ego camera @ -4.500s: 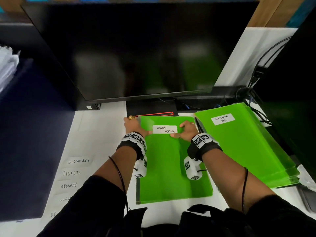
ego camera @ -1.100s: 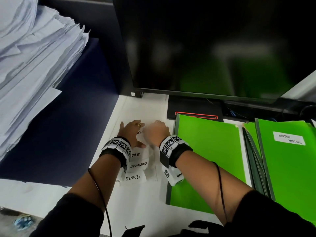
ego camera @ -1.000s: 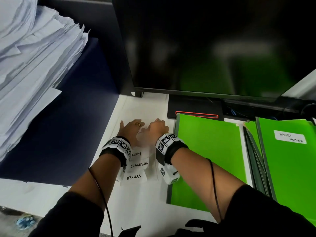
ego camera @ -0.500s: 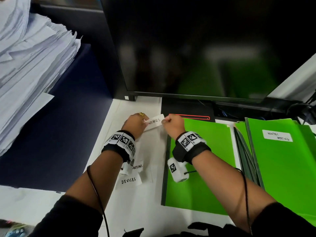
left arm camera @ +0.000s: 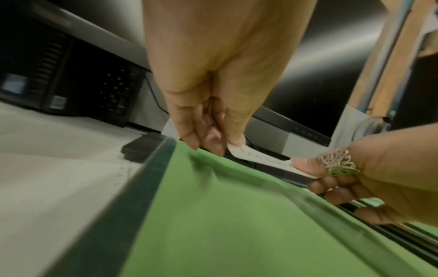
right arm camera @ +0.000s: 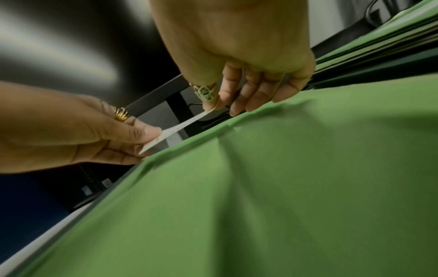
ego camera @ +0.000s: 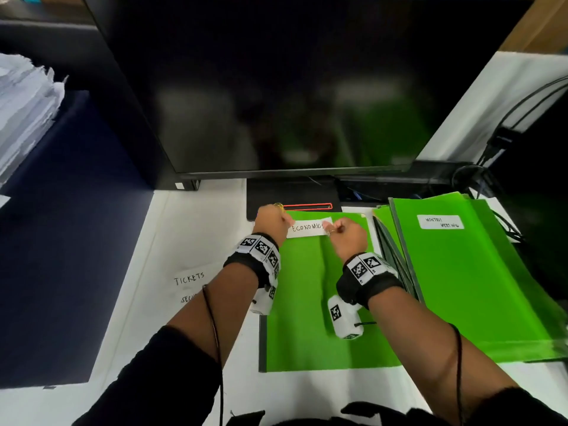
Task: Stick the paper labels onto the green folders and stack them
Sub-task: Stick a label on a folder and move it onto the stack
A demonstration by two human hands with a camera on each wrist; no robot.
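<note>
A white paper label reading ECONOMICS (ego camera: 308,228) hangs just above the top edge of a bare green folder (ego camera: 307,302) lying in front of me. My left hand (ego camera: 272,221) pinches the label's left end (left arm camera: 239,150) between thumb and fingers. My right hand (ego camera: 344,235) pinches its right end (right arm camera: 208,112). The strip (right arm camera: 180,127) is stretched between both hands over the folder (right arm camera: 284,187), a little clear of it. To the right lies a stack of green folders (ego camera: 461,287); the top one bears a label reading MONTHLY MEETING (ego camera: 441,222).
More labels, TICKETS (ego camera: 189,278) among them, lie on the white desk (ego camera: 190,229) to the left. A large dark monitor (ego camera: 276,87) stands right behind the folders, with its base (ego camera: 292,195) and cables (ego camera: 504,133). A paper pile (ego camera: 21,109) sits far left.
Both hands lifted the ECONOMICS label from the sheet on the left and carried it right, over the top of the bare folder.
</note>
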